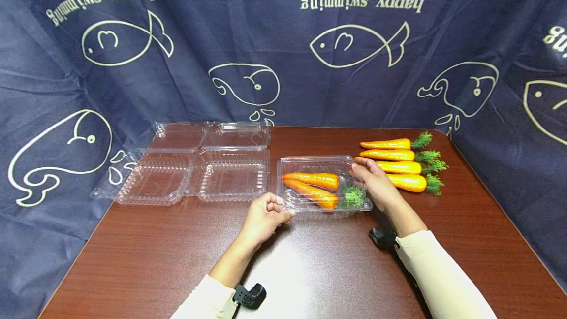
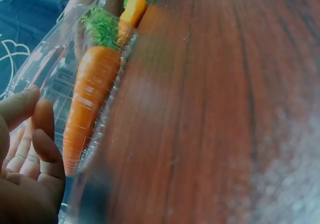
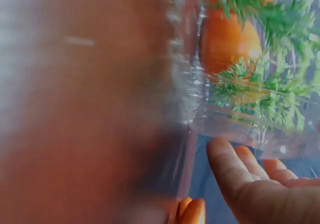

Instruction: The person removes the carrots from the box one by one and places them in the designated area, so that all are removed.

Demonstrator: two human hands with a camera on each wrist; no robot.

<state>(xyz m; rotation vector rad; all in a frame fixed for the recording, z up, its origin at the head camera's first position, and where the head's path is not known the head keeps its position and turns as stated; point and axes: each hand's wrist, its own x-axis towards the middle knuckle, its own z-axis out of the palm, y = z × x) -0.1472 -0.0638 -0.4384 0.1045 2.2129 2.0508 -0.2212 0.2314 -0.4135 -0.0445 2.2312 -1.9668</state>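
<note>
A clear plastic clamshell box (image 1: 310,161) lies on the table between both hands, its lid down over two orange carrots (image 1: 313,179) with green tops (image 1: 354,196). My left hand (image 1: 263,218) pinches the box's front left corner between thumb and fingers. In the left wrist view, a carrot (image 2: 92,94) shows through the ribbed wall beside that hand. My right hand (image 1: 374,181) is at the box's right end, fingertips right at the rim. The right wrist view has its fingers (image 3: 230,166) fairly straight along the edge, below the green tops.
Two open clear clamshell boxes (image 1: 231,174) (image 1: 152,178) stand side by side at the left, lids folded back. Several carrots (image 1: 400,168) with green tops lie in a column at the right, close behind my right hand. A dark blue printed cloth (image 1: 292,97) hangs along the table's back edge.
</note>
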